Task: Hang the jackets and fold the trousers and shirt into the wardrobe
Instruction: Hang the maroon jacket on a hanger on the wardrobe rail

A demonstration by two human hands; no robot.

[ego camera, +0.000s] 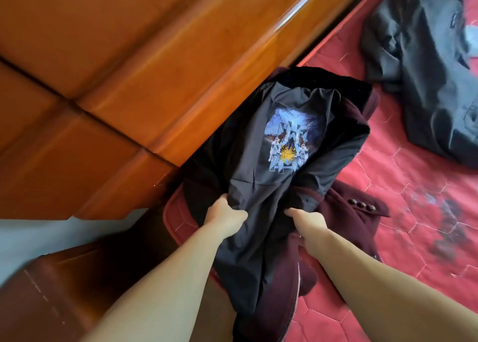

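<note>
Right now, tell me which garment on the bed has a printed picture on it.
The black shirt both hands grip; it lies on the maroon jacket. The dark grey garment lies apart, plain.

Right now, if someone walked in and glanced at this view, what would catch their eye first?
The black shirt with a blue and yellow printed graphic at the centre, gripped by the left hand and right hand. It lies over a maroon jacket with dark buttons on the red quilted bedspread. The glossy orange-brown wooden headboard fills the upper left, and a crumpled dark grey garment lies at upper right.
</note>
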